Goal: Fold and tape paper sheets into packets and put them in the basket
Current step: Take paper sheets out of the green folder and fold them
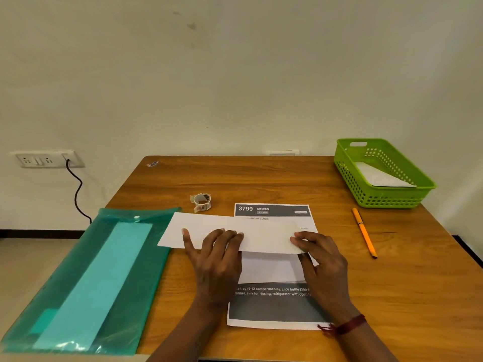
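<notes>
A folded white paper strip [264, 235] lies across the middle of the wooden table, on top of a printed sheet [271, 307]. My left hand [214, 259] presses flat on the strip's left part with fingers spread. At the strip's right end, my right hand [321, 259] pinches the lower corner between thumb and fingertips. A small roll of clear tape [201, 201] sits just beyond the strip. The green plastic basket [347, 176] stands at the back right with a white folded packet [380, 176] inside it.
A translucent teal document folder [86, 278] with paper inside lies at the left, overhanging the table edge. An orange pen [363, 232] lies to the right of the sheets. A wall socket [44, 159] with a black cable is at the left.
</notes>
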Demonstrator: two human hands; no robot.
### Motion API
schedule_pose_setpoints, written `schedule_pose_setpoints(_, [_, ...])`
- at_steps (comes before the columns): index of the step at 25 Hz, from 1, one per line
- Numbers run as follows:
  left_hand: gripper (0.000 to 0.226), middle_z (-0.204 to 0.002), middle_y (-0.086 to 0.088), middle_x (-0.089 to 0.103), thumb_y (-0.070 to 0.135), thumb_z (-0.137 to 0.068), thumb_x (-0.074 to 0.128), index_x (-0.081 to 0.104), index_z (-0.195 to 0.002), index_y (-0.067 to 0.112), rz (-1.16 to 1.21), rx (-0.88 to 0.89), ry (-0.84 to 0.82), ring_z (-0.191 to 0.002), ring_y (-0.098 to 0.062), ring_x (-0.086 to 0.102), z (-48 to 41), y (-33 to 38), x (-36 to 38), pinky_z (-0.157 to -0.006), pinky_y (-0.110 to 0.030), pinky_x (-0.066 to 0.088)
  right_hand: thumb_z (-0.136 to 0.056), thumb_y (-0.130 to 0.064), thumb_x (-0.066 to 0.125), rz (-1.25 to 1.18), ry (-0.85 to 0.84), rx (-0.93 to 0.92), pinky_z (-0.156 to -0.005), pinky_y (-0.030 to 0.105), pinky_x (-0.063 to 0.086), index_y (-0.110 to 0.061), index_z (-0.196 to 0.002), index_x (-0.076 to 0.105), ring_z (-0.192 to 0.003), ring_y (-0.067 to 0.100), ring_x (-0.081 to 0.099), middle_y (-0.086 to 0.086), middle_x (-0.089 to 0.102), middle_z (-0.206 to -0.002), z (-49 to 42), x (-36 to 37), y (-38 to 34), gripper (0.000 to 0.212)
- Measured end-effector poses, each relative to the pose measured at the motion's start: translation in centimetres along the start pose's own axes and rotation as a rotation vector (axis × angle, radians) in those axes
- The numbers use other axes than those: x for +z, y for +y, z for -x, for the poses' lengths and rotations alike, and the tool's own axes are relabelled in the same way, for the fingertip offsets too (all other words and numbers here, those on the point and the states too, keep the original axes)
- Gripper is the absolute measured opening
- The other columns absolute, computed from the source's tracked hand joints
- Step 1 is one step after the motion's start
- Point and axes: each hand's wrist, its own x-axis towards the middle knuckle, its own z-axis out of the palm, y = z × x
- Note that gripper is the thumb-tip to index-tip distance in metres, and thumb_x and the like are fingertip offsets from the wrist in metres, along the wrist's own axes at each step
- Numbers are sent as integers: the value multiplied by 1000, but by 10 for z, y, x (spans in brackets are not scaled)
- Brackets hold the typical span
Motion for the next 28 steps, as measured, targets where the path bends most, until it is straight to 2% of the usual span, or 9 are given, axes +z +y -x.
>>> schedule_pose_setpoints(4, [39, -118, -13, 67, 10, -80, 75, 64, -116, 16, -28, 21, 58, -121, -29, 53, 1, 1, 3, -112, -70, 4, -90, -26, 60, -62, 5, 22, -84, 16, 45, -22, -109, 69, -98, 10, 57, -7, 68, -101, -3, 2, -7, 21])
schedule_pose_setpoints(7, [57, -133, -12, 52, 27, -76, 80, 53, -126, 20, -8, 92, 83, -129, -30, 45, 0, 3, 3, -112, -69, 6, -92, -21, 65, -197, -24, 112, -75, 18, 50, -23, -106, 72, -91, 9, 61, -10, 69, -97, -8, 4, -20, 16])
schedule_pose_setpoints(10, [78, -146, -14, 37, 46, -73, 76, 39, -138, 25, 76, 173, 4, -141, -33, 31, -2, 6, 0, -112, -69, 5, -86, -14, 69, -373, -114, 229, -68, 20, 52, -21, -100, 74, -88, 14, 65, -9, 70, -92, -19, 3, -34, 17])
schedule_pose_setpoints(13, [100, -151, -17, 30, 54, -68, 77, 22, -145, 24, 67, 195, -62, -147, -33, 19, -2, 7, -3, -114, -66, 0, -85, -17, 68, -521, -220, 257, -69, 21, 51, -16, -96, 76, -84, 16, 66, -8, 69, -86, -28, -4, -42, 14])
schedule_pose_setpoints(15, [109, -148, -18, 31, 54, -65, 80, 18, -146, 16, 47, 169, -57, -143, -36, 24, -2, 7, -2, -116, -63, 0, -84, -18, 69, -569, -299, 260, -69, 21, 51, -18, -96, 76, -83, 15, 66, -8, 70, -86, -30, -9, -47, 14])
schedule_pose_setpoints(18, [113, -139, -18, 35, 50, -62, 84, 17, -144, 9, 31, 108, -36, -134, -38, 33, -3, 6, -1, -117, -61, 1, -84, -16, 69, -676, -392, 309, -74, 32, 55, -22, -98, 77, -90, 20, 68, -3, 73, -94, -30, -12, -51, 18])
schedule_pose_setpoints(21, [107, -135, -18, 35, 51, -66, 80, 18, -144, 10, 6, 82, -28, -131, -38, 34, -2, 5, 1, -116, -63, 3, -87, -11, 64, -720, -448, 364, -83, 32, 56, -21, -108, 74, -103, 17, 67, -5, 74, -105, -29, -16, -50, 25])
schedule_pose_setpoints(25, [100, -133, -18, 34, 49, -70, 77, 20, -144, 14, -29, 101, -17, -130, -38, 33, -1, 4, 1, -115, -65, 4, -88, 0, 65, -564, -477, 366, -74, 27, 57, -30, -117, 67, -96, 12, 64, -18, 70, -99, -26, -17, -50, 42])
schedule_pose_setpoints(28, [102, -130, -18, 36, 45, -66, 81, 23, -143, 15, -36, 135, 8, -128, -38, 35, 1, 4, 1, -114, -66, 6, -83, -1, 72, -499, -500, 374, -73, 33, 59, -35, -112, 69, -96, 12, 63, -19, 69, -104, -28, -14, -52, 45])
